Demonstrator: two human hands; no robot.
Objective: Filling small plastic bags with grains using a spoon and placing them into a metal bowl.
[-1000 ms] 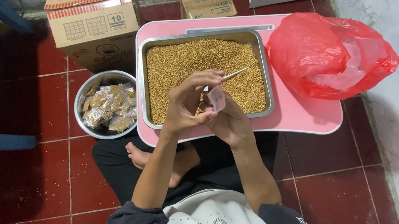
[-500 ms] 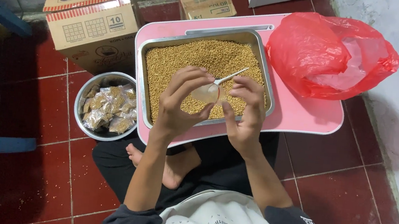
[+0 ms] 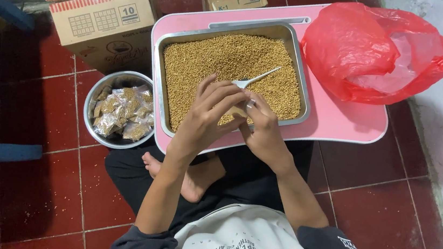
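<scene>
Both hands meet over the shallow metal tray of golden-brown seeds [image 3: 227,60] on the pink desk [image 3: 341,120]. The left hand [image 3: 209,115] and right hand [image 3: 264,131] each keep a narrow grip on a small clear plastic packet [image 3: 240,109] – light, limp and slippery, best pinched at its open rim – beside the white plastic spoon [image 3: 255,79].
</scene>
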